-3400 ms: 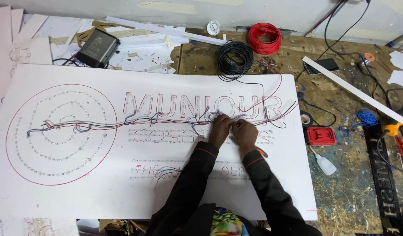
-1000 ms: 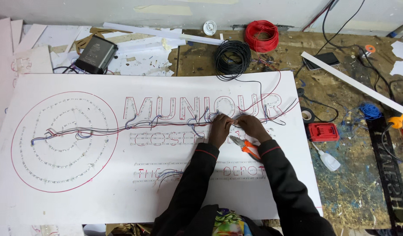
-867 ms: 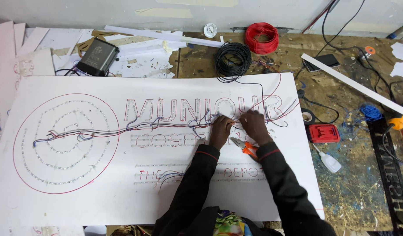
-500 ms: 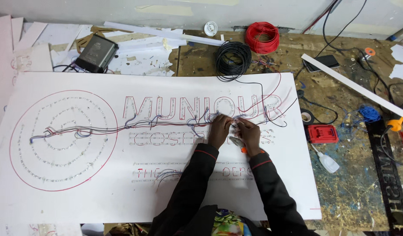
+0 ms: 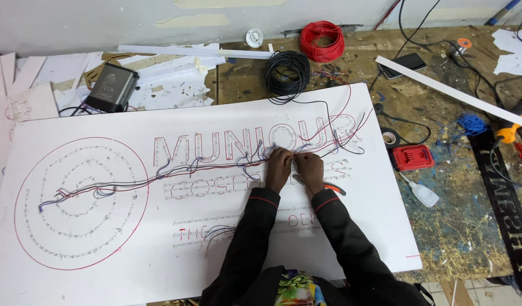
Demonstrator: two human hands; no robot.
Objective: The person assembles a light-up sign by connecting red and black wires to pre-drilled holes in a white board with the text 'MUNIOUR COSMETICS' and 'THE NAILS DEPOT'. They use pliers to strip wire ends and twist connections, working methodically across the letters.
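A large white sign board lies flat on the workbench, with letter outlines and ringed circles marked in small lights. Thin red, blue and black wires run across it. My left hand and my right hand sit close together near the board's middle, fingers pinched on the wires just below the big letters. An orange-handled tool lies on the board beside my right wrist.
A black wire coil and a red wire coil lie behind the board. A black power supply box sits at back left. To the right are a red battery pack, tape roll, white bottle, phone and white strip.
My right hand drew back from the right end of the big letters and rejoined my left hand on the wires. The orange-handled tool stays on the board.
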